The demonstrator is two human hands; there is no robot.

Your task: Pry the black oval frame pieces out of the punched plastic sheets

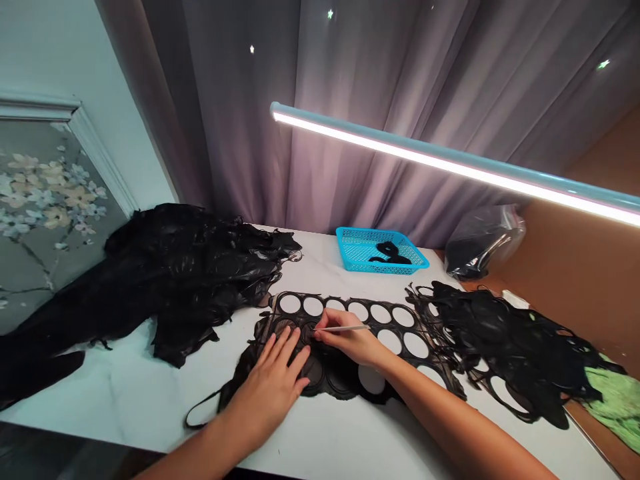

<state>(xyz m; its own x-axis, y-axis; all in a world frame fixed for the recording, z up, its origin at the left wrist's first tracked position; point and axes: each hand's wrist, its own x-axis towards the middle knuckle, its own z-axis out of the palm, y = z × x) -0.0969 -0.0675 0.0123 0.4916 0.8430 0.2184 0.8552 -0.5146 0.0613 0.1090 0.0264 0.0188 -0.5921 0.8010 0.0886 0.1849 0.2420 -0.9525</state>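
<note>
A thin black sheet (345,383) with rows of round cut-outs lies flat on the white table. White shows through many of the holes, while several circles near my hands are still filled with black. My left hand (280,367) rests on the sheet's left part, fingers spread and pressing down. A thin pale pen-like stick (345,328) is pinched in my right hand (345,337), its tip at the edge of a filled circle just right of my left fingertips. The exact tip is too small to make out.
Crumpled black sheets (195,267) are heaped at the left. Cut black scraps with holes (500,340) pile up at the right, beside a green cloth (615,400). A blue basket (350,257) holds black pieces (390,253). Behind stands a clear bag (485,240); a lamp tube (450,163) hangs above.
</note>
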